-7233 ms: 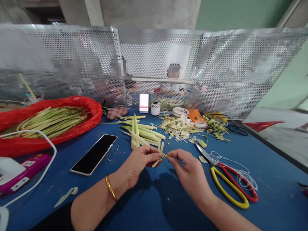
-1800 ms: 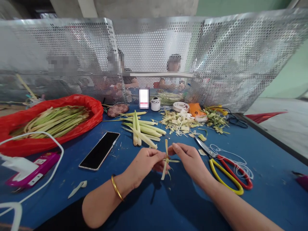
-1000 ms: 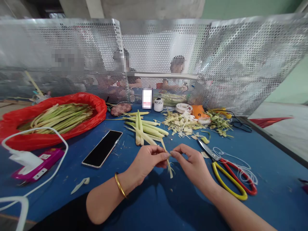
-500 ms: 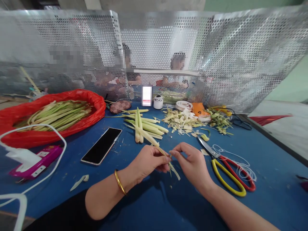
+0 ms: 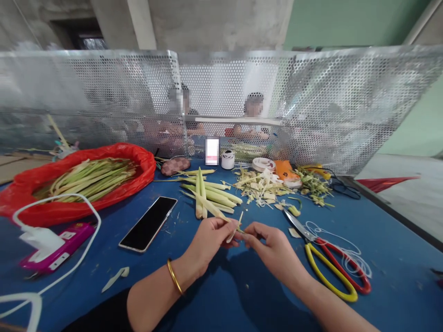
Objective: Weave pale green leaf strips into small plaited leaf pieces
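My left hand [image 5: 216, 235], with a gold bangle on its wrist, pinches a pale green leaf strip [image 5: 240, 222] near the middle of the view. Close against it, the fingertips of my right hand [image 5: 265, 237] are pressed together on the thin end of the strip. Just behind my left hand lie several light green peeled stalks [image 5: 216, 196] on the blue table [image 5: 277, 299]. Scissors [image 5: 323, 258] with one yellow and one red handle rest to the right of my right hand, beside tangled white string [image 5: 349, 246].
Left: a phone [image 5: 148, 224], a purple power strip [image 5: 58, 251] with a white cable, and a red bag [image 5: 143, 170] of long leaves. Behind: a white jar [image 5: 227, 160], tape roll [image 5: 263, 164], scraps [image 5: 258, 184], and a perforated metal screen [image 5: 214, 83] with people beyond.
The view has tilted up, so the things sit lower. The hanging strip ends between my hands have shifted, one now pointing upward. My right hand's fingertips are now lower against my left.
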Tool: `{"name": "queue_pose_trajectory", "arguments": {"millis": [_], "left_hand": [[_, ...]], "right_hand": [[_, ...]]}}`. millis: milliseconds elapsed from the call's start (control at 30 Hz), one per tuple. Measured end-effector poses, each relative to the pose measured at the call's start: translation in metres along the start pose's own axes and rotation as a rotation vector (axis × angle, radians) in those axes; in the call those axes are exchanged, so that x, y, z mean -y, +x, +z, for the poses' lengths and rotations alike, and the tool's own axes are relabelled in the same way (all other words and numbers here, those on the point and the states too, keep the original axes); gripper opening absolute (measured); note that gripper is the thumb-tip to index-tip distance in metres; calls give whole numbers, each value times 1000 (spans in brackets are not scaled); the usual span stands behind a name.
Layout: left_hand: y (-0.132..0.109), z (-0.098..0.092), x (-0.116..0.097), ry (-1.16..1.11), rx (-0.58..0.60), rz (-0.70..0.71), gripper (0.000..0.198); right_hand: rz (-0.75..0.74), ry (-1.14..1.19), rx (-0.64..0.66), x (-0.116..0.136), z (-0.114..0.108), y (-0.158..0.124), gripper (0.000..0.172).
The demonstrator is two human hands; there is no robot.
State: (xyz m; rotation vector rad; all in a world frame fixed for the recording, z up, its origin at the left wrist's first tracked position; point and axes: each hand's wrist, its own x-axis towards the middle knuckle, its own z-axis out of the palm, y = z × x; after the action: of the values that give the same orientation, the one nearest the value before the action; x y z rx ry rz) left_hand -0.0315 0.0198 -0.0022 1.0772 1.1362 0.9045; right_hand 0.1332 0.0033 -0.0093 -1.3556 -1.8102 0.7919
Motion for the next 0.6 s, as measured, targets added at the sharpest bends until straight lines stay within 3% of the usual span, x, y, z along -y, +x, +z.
{"name": "queue_pose_trajectory", "arguments": {"millis": [233, 467, 600], "left_hand": [[2, 2, 7, 35, -34, 26, 30], [5, -3, 4, -92, -59, -130, 48], [2, 0, 3, -124, -92, -172, 50]], "right_hand": [[-63, -34, 20, -1, 1, -3, 27], [68, 72, 14, -8, -8, 9, 34], [51, 44, -10, -4, -6, 8, 25]]}}
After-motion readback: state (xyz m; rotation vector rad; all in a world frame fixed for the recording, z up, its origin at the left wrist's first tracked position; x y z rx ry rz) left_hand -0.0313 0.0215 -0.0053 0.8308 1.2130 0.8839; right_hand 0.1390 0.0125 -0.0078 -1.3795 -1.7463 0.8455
